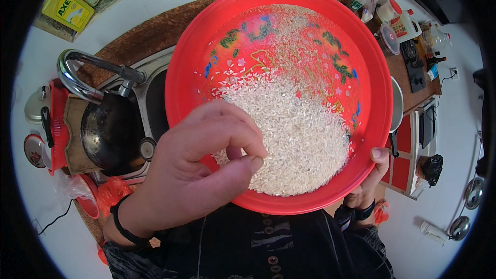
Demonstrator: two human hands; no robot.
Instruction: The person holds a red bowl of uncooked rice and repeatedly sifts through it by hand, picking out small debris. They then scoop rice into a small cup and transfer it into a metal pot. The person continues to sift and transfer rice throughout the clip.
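A round red basin [378,124] with a flower print fills the middle of the view, tilted. White rice grains [298,143] lie heaped in its lower half, and finer pale specks are spread over the upper part. My left hand [217,151] is over the rice at the basin's left, thumb and forefinger tips pressed together; whether a small grain is between them cannot be seen. My right hand [372,174] grips the rim at the lower right, thumb on top and the other fingers mostly hidden beneath.
On the left are a steel sink [155,69] with a chrome faucet [93,62], a blackened wok [110,130] and a red colander [58,135]. Bottles and jars [387,38] stand on the brown counter at the upper right. A pan [396,104] sits just beyond the basin's right rim.
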